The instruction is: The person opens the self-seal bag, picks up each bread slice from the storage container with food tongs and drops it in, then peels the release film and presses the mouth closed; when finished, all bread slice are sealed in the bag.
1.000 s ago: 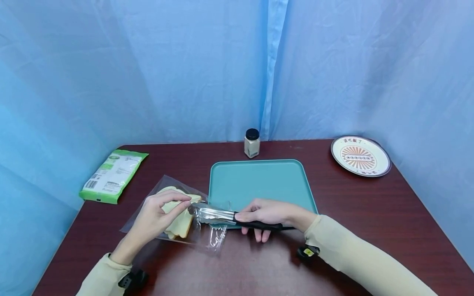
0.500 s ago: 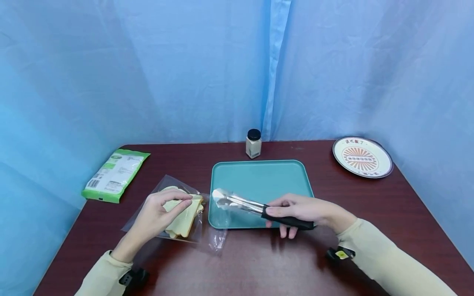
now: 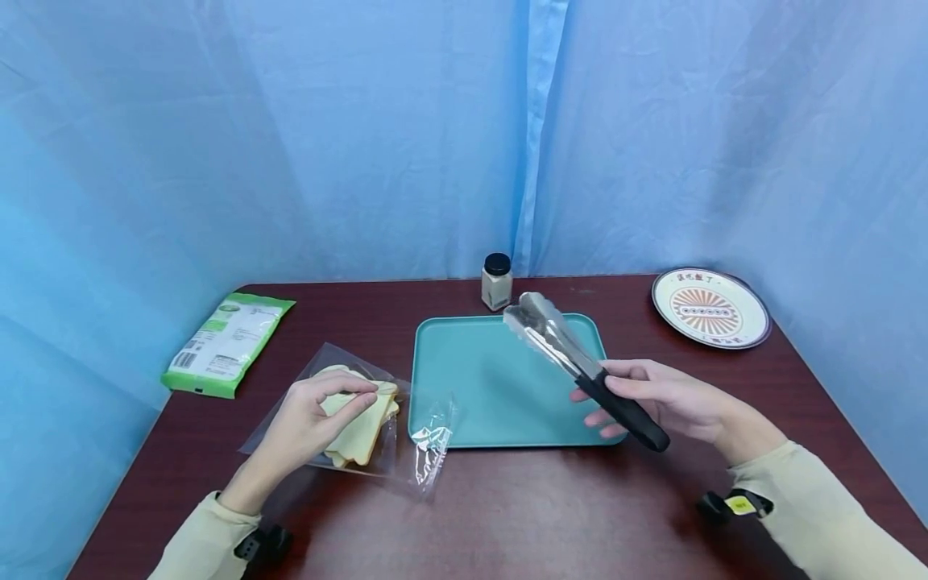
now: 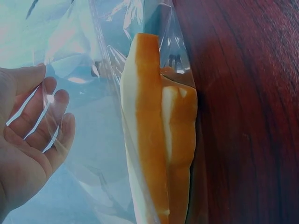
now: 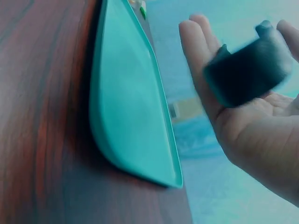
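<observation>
My left hand (image 3: 308,423) pinches the upper layer of a clear plastic bag (image 4: 88,140) between thumb and index finger, lifting it above the bread. Inside the bag, several bread slices (image 3: 357,435) lie stacked; their brown crusts show in the left wrist view. My right hand (image 3: 663,399) grips the black handles of metal tongs (image 3: 554,338) over the right side of a teal tray (image 3: 464,370). The tongs point up and to the left, with no food between their tips. In the right wrist view the handle end is blurred, and the tray lies beside the hand.
A green and white packet (image 3: 226,345) lies at the left table edge. A small black-capped jar (image 3: 496,282) stands behind the tray. At the back right sits a patterned plate (image 3: 710,308). Blue curtains (image 3: 362,145) surround the dark red table (image 3: 500,515).
My right hand has drawn the tongs away from the bag, rightward over the tray, and their tips have swung upward. The left hand stays in place with the bag.
</observation>
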`<state>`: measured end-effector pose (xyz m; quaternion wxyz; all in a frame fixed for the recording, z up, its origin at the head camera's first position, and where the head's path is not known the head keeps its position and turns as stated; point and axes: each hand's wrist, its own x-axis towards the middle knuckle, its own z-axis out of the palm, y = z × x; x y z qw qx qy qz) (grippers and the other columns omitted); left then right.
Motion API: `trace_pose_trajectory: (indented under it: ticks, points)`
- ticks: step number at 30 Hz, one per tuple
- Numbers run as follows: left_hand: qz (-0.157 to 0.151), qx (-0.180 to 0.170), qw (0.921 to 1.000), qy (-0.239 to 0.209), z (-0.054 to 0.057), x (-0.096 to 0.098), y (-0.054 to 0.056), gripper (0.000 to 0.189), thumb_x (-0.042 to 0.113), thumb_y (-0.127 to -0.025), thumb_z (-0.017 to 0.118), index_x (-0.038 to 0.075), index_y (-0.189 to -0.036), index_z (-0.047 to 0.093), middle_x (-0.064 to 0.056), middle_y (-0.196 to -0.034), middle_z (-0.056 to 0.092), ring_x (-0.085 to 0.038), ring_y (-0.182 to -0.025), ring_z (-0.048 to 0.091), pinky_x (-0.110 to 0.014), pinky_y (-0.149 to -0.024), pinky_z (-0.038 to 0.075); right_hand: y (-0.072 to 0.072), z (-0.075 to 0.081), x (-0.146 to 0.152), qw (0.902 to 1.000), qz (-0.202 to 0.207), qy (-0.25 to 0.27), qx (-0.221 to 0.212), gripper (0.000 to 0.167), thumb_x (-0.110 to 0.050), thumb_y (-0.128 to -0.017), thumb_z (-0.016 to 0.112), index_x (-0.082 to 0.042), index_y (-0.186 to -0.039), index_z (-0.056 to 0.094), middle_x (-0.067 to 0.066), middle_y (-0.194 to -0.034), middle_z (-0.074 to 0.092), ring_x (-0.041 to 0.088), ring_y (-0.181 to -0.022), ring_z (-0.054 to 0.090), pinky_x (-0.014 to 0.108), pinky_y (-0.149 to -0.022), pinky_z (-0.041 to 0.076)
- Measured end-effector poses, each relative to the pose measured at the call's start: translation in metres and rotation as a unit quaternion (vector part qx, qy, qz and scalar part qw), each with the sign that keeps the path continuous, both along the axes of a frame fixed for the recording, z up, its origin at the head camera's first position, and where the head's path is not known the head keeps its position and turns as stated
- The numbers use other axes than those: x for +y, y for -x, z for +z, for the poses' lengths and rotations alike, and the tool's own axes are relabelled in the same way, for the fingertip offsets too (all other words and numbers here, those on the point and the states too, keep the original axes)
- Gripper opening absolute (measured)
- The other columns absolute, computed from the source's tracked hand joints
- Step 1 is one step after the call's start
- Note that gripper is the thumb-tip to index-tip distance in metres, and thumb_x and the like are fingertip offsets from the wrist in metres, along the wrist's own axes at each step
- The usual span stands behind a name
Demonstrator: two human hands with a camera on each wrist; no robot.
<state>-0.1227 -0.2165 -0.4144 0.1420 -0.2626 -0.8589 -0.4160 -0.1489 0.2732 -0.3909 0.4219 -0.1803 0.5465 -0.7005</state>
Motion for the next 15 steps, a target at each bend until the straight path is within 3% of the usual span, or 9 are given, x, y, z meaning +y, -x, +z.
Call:
trace_pose_trajectory:
  ticks: [5, 10, 15]
  points:
    - [-0.003, 0.000, 1.0000, 0.002, 0.000, 0.000, 0.001, 0.020, 0.009, -0.088, 0.081, 0.016, -0.106, 0.080, 0.012, -0.102, 0.072, -0.011, -0.096, 0.066, -0.022, -0.083, 0.054, -0.004, -0.004, 0.018, 0.9993, -0.018, -0.025, 0.021, 0.042, -0.007, -0.110, 0.036, -0.006, -0.152, 0.036, 0.024, -0.150, 0.048, 0.044, -0.130, 0.051, 0.044, -0.107, 0.043]
    - [-0.009, 0.006, 0.9999, 0.002, 0.000, 0.000, 0.003, 0.022, 0.008, -0.088, 0.081, 0.019, -0.107, 0.079, 0.011, -0.102, 0.073, -0.011, -0.095, 0.066, -0.024, -0.082, 0.054, -0.009, -0.009, 0.036, 0.9985, -0.045, 0.007, 0.029, 0.038, 0.000, -0.108, 0.037, -0.007, -0.145, 0.040, 0.024, -0.146, 0.052, 0.038, -0.123, 0.059, 0.041, -0.102, 0.049]
    - [-0.006, -0.004, 1.0000, 0.005, -0.001, 0.000, 0.003, 0.022, 0.009, -0.088, 0.081, 0.020, -0.108, 0.080, 0.013, -0.101, 0.072, -0.010, -0.095, 0.064, -0.029, -0.079, 0.056, -0.012, -0.012, 0.054, 0.9958, -0.082, 0.001, 0.039, 0.042, 0.004, -0.107, 0.039, -0.012, -0.146, 0.041, 0.016, -0.142, 0.057, 0.035, -0.121, 0.062, 0.041, -0.097, 0.053]
